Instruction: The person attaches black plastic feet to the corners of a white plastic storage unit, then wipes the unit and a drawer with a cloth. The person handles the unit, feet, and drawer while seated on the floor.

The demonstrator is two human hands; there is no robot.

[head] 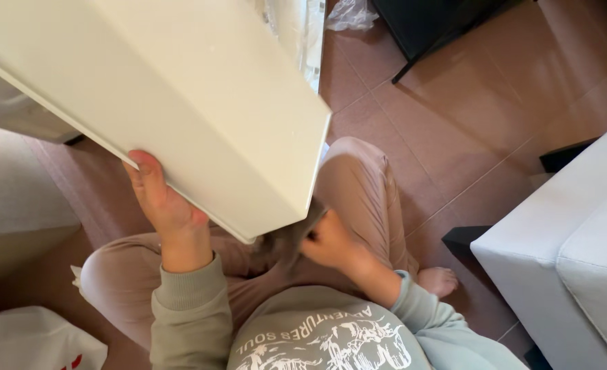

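Cream panel held tilted over the lap

Cream-painted board [180, 89], a long flat furniture panel with a squared end, slants from upper left down to a corner just above the seated person's lap. It rests on nothing visible; it appears to be carried by the hands alone, which likely explains the two separated holds.

Left hand [163, 199]: palm under the panel's lower long edge, thumb tip lapped up against that edge. Grip closed on the panel, bearing it from beneath. A hold set back from the end suits taking the weight of the slope.

Right hand [331, 240]: at the low corner, fingers curled and reaching under the end. Contact is hidden in the panel's shadow, so whether this grip is closed on the corner, I cannot tell. A hand there would steady the end.

Person sits cross-legged on a reddish-brown tiled floor [454, 123]; a bare foot [439, 279] shows to the right. Sitting low keeps the panel's end near the knees.

Surroundings: white sofa [577, 253] at right, well apart from the panel; black furniture base [440, 27] at top; crumpled clear plastic [350, 14] beside it; white bag [29, 339] at lower left
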